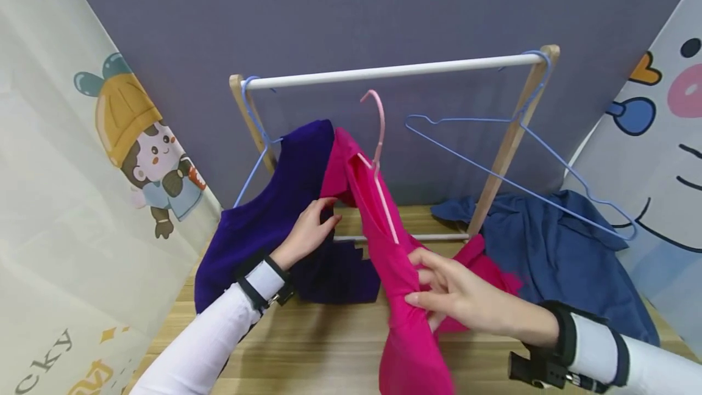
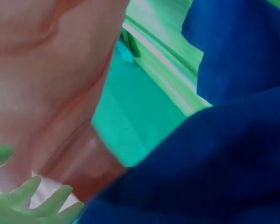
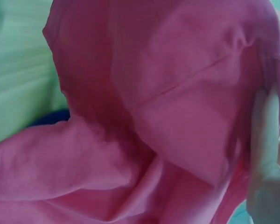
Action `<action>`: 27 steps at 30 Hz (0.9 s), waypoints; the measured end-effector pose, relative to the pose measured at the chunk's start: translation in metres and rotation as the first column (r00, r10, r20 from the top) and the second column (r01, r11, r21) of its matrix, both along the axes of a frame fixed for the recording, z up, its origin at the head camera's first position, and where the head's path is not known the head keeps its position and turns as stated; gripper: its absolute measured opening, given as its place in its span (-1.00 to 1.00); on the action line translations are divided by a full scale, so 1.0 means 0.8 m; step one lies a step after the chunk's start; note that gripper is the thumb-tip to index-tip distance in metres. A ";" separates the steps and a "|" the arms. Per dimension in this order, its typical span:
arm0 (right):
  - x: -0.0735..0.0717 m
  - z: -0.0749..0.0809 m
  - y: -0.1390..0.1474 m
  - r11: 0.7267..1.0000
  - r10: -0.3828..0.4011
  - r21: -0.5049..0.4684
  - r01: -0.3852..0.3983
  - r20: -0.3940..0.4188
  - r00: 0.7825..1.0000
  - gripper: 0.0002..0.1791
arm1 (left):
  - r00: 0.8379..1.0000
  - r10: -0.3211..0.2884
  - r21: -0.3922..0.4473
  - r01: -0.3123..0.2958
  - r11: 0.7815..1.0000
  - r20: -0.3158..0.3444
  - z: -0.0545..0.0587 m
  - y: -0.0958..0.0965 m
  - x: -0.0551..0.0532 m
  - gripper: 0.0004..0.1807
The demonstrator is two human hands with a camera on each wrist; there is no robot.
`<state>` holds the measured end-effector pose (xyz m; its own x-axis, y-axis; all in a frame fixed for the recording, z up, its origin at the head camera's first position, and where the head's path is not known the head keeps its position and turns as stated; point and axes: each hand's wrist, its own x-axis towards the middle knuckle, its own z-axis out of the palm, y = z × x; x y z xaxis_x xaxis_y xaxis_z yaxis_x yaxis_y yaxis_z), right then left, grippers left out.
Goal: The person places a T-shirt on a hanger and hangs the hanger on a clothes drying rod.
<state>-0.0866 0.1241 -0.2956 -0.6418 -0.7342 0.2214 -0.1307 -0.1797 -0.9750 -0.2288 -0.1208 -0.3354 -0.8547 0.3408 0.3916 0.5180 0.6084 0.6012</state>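
Observation:
A bright pink garment (image 1: 403, 285) hangs in folds around a pink hanger (image 1: 379, 133), whose hook points up just below the rail, apart from it. My right hand (image 1: 460, 291) pinches the garment's edge between thumb and fingers; in the right wrist view the fingers (image 3: 266, 130) lie along the cloth. My left hand (image 1: 309, 230) is by the garment's other shoulder, in front of a purple garment (image 1: 263, 212). Its fingers (image 2: 23, 191) are spread apart beside the pink cloth in the left wrist view. The purple garment hangs on a blue hanger (image 1: 252, 172) at the rail's left end.
A clothes rack with a white rail (image 1: 395, 71) and wooden posts (image 1: 504, 145) stands across the wooden table (image 1: 307, 346). One bare blue hanger (image 1: 471, 166) hangs at its right end. Dark blue clothing (image 1: 570, 267) lies heaped at the right. Printed curtains (image 1: 66, 212) flank both sides.

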 end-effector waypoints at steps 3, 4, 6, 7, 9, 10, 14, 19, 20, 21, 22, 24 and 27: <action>-0.011 0.014 -0.012 0.995 -0.086 0.049 0.090 -0.062 0.994 -0.67 | 1.000 -0.012 -0.009 0.012 1.000 -0.005 -0.002 -0.003 0.001 -0.62; -0.015 0.017 -0.016 0.990 -0.115 0.068 0.120 -0.074 0.991 -0.67 | 1.000 -0.015 -0.010 0.015 1.000 -0.006 -0.003 -0.005 0.001 -0.62; -0.023 0.024 -0.025 0.980 -0.163 0.098 0.171 -0.087 0.983 -0.65 | 1.000 -0.025 -0.012 0.025 1.000 -0.014 -0.004 -0.007 0.002 -0.64; -0.027 0.027 -0.029 0.977 -0.178 0.102 0.186 -0.082 0.981 -0.66 | 0.999 -0.029 -0.010 0.029 1.000 -0.015 -0.004 -0.008 0.002 -0.64; -0.036 0.033 -0.037 0.975 -0.195 0.100 0.200 -0.060 0.979 -0.66 | 0.999 -0.036 -0.007 0.036 0.999 -0.015 -0.005 -0.011 0.002 -0.66; -0.041 0.035 -0.041 0.975 -0.201 0.090 0.205 -0.055 0.978 -0.67 | 0.999 -0.037 -0.010 0.037 0.999 -0.015 -0.005 -0.012 0.002 -0.67; -0.060 0.045 -0.054 0.977 -0.205 0.059 0.205 -0.020 0.979 -0.68 | 0.999 -0.046 -0.006 0.046 0.999 -0.007 -0.007 -0.017 0.002 -0.70; -0.082 0.050 -0.066 0.970 -0.237 0.057 0.236 0.011 0.971 -0.68 | 0.999 -0.052 -0.016 0.052 0.999 0.000 -0.011 -0.022 0.002 -0.73; -0.085 0.050 -0.068 0.968 -0.246 0.055 0.244 0.020 0.969 -0.69 | 0.999 -0.053 -0.020 0.053 0.998 0.000 -0.012 -0.023 0.002 -0.73; -0.088 0.050 -0.070 0.966 -0.255 0.052 0.253 0.029 0.966 -0.69 | 0.999 -0.054 -0.024 0.054 0.998 0.000 -0.012 -0.024 0.002 -0.74; -0.091 0.049 -0.072 0.964 -0.264 0.047 0.262 0.036 0.964 -0.69 | 0.998 -0.056 -0.025 0.056 0.998 -0.001 -0.013 -0.025 0.002 -0.75; -0.095 0.047 -0.075 0.961 -0.275 0.034 0.274 0.048 0.960 -0.68 | 0.998 -0.063 -0.027 0.063 0.998 -0.002 -0.013 -0.025 0.002 -0.76; -0.099 0.044 -0.078 0.958 -0.287 0.024 0.286 0.041 0.957 -0.67 | 0.997 -0.072 -0.023 0.072 0.997 -0.004 -0.012 -0.026 0.002 -0.77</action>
